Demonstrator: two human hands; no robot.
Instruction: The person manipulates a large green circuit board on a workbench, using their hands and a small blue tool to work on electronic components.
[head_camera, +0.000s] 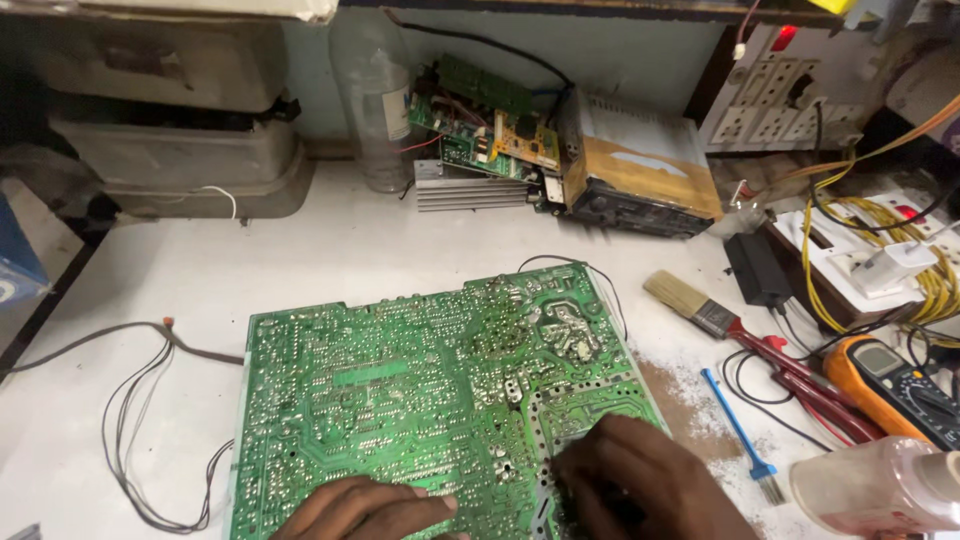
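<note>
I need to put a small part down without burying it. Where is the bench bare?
Bare white bench lies between the circuit board, the grey casings and the plastic bottle. The right side is crowded: paintbrush, blue brush, multimeter, yellow cable.

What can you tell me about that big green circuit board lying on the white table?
The large green printed circuit board lies flat, solder side up, on the white table, turned slightly askew. Its face is crowded with silvery solder points and pale tracks. Thin dark wires trail from its left and far edges. The left hand rests on its near edge; the right hand presses on its near right corner.
</note>
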